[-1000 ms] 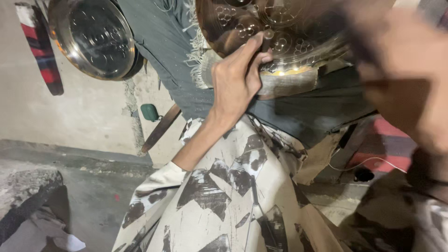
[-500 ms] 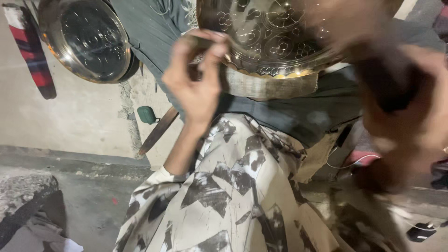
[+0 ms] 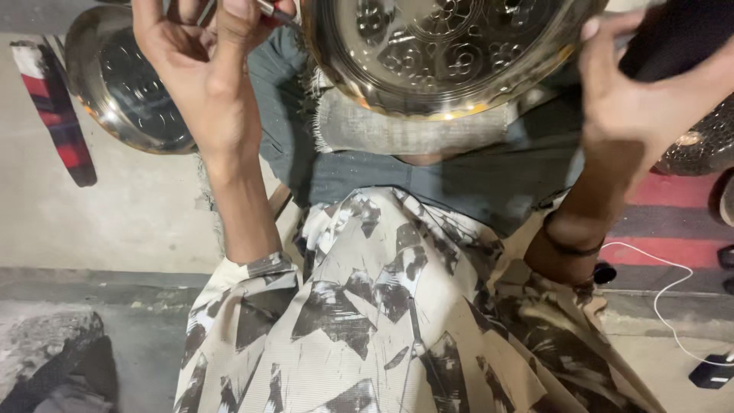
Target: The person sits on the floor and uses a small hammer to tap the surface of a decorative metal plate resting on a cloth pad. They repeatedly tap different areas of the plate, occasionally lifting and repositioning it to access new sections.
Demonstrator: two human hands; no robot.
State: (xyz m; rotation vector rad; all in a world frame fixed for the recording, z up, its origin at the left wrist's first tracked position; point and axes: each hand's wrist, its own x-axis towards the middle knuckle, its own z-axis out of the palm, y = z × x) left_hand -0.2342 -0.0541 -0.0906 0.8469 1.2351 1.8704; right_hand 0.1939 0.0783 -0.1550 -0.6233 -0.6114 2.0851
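Note:
A round engraved metal plate (image 3: 443, 46) with floral patterns rests tilted on a folded grey cloth pad (image 3: 405, 130) over my lap. My left hand (image 3: 206, 76) is raised beside the plate's left rim. Its fingertips pinch a thin metal tool (image 3: 275, 14) whose tip touches the rim. My right hand (image 3: 631, 99) sits at the plate's right edge, fingers curled around a dark, blurred object (image 3: 677, 38) that runs out of the top of the frame. A dark band circles my right wrist. My patterned beige shirt fills the lower half of the view.
A second shiny metal bowl-shaped plate (image 3: 122, 92) lies on the concrete floor at the left, next to a red, white and black striped cloth (image 3: 57, 115). A red striped mat (image 3: 673, 222) with a white cable (image 3: 657, 268) is at the right. Another embossed metal piece (image 3: 703, 145) shows at the right edge.
My left hand has lifted from under the plate's rim to its upper left, now pinching the thin tool. My right hand has steadied at the right edge.

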